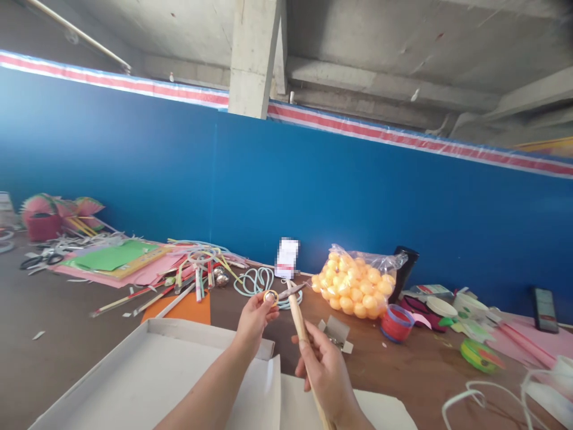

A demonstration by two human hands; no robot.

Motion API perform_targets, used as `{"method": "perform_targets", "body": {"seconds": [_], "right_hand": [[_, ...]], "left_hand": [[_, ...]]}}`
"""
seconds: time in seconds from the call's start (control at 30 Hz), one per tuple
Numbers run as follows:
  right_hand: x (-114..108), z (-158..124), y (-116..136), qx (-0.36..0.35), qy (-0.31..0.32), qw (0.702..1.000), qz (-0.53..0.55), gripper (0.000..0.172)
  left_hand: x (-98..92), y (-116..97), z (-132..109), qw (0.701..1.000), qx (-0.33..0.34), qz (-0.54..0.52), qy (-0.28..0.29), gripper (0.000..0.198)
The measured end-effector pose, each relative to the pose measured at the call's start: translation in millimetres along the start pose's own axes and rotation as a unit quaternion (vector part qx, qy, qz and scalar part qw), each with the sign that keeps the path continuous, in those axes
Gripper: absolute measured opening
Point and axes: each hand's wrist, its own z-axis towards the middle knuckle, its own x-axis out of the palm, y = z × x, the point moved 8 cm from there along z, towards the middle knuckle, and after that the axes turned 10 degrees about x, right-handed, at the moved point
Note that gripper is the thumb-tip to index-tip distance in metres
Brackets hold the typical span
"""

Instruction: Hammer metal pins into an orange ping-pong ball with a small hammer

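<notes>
My left hand (256, 322) is closed, pinching a small shiny round piece with a yellow-orange rim (270, 297) between thumb and fingers. Whether that piece is a bell or something else, I cannot tell. My right hand (323, 367) is wrapped round the wooden handle of a hammer (297, 316), held upright and tilted. Its narrow metal head, tapering to the right, is close beside the round piece; whether they touch is unclear. Behind both hands lies a coil of pale blue cord (255, 280). A small open box (335, 333) with metal bits inside stands just right of my right hand.
A white cardboard tray (156, 325) lies in front of me. Farther back are a bag of orange balls (356, 283), red tape rolls (397, 322), green tape (481, 356), coloured paper (116, 258), scissors (42, 260), silver balls (220, 276) and a phone (545, 309). A blue partition (134, 161) stands behind.
</notes>
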Motion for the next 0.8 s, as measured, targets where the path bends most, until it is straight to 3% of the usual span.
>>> {"method": "perform_targets", "body": {"seconds": [0.8], "right_hand": [[3.2, -0.5, -0.7, 0.005, 0.008, 1.0, 0.001, 0.055]], "left_hand": [[0.4, -2.3, -1.3, 1.0, -0.004, -0.009, -0.007, 0.026]]}}
